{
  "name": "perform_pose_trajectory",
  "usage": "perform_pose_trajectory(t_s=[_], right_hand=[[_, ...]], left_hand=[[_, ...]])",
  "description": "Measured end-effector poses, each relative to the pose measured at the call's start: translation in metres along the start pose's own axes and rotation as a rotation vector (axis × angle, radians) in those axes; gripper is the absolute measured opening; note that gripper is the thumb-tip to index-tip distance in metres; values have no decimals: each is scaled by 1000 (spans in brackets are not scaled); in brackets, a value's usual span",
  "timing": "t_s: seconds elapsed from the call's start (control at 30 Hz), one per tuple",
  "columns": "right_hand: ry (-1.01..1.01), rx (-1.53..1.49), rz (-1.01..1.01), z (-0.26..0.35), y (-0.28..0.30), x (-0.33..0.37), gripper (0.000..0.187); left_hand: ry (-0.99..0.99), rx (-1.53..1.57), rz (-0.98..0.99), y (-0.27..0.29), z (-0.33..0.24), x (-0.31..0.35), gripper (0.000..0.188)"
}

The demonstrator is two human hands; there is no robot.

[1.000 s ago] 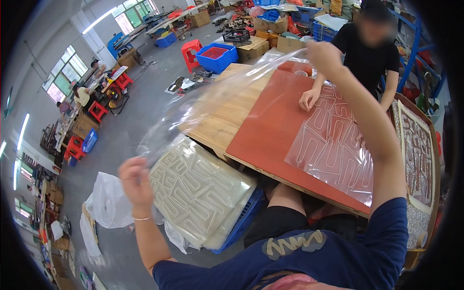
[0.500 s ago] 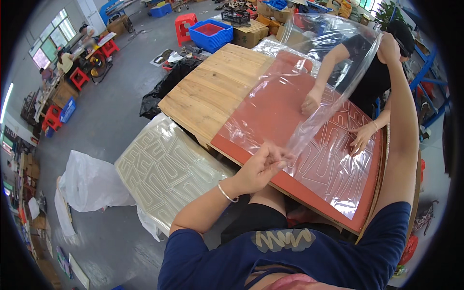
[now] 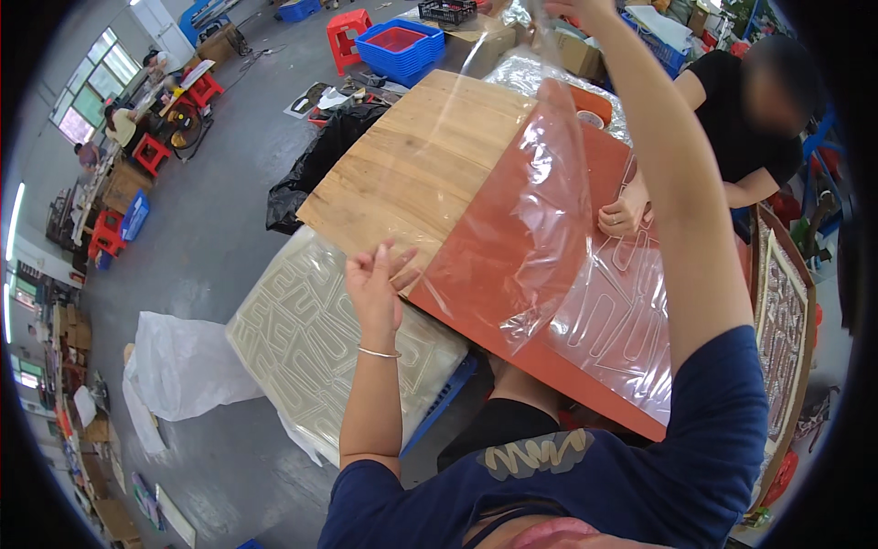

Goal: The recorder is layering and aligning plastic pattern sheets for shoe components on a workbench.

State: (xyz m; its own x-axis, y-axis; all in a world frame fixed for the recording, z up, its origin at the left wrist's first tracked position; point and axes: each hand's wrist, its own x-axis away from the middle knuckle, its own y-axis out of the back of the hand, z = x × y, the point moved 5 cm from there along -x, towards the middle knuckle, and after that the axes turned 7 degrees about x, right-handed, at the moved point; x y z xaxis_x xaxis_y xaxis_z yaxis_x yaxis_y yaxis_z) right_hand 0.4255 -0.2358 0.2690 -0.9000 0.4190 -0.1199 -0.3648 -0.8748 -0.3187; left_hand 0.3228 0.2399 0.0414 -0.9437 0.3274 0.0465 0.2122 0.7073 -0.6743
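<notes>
My right hand (image 3: 578, 9) is raised at the top edge, partly cut off, gripping a clear plastic film (image 3: 535, 220). The film hangs in glossy folds across a reddish-brown mat (image 3: 585, 373). Farther left, my left hand (image 3: 377, 284) is held up over the near corner of a wooden board (image 3: 393, 174); thumb and forefinger seem pinched on the film's faint edge, other fingers spread. On the mat's right part lies a clear sheet with raised looping outlines (image 3: 599, 325). A co-worker's hand (image 3: 626, 210) rests at its far edge.
A stack of pale sheets with similar outlines (image 3: 302, 339) lies at left, beside a white plastic bag (image 3: 187, 366). Behind are a black bag (image 3: 315, 165), nested blue bins (image 3: 402, 59) and a red stool (image 3: 346, 41). A framed panel (image 3: 782, 329) stands at right.
My left hand has moved left from the mat to the board's corner. My right hand has swung up and left, drawing the film off the outlined sheet. The co-worker has leaned back.
</notes>
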Motion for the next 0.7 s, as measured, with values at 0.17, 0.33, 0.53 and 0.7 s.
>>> perform_pose_trajectory(t_s=[0.17, 0.33, 0.53, 0.7], right_hand=[[396, 668, 5, -55, -45, -9, 31], [443, 611, 6, -95, -71, 53, 33], [337, 931, 96, -118, 24, 272, 25], [-153, 935, -382, -140, 131, 490, 23]], left_hand=[[-98, -182, -301, 59, 22, -36, 22], [-77, -389, -452, 118, 19, -58, 21], [-92, -660, -422, 140, 18, -65, 42], [-124, -1077, -387, 211, 34, -83, 80]])
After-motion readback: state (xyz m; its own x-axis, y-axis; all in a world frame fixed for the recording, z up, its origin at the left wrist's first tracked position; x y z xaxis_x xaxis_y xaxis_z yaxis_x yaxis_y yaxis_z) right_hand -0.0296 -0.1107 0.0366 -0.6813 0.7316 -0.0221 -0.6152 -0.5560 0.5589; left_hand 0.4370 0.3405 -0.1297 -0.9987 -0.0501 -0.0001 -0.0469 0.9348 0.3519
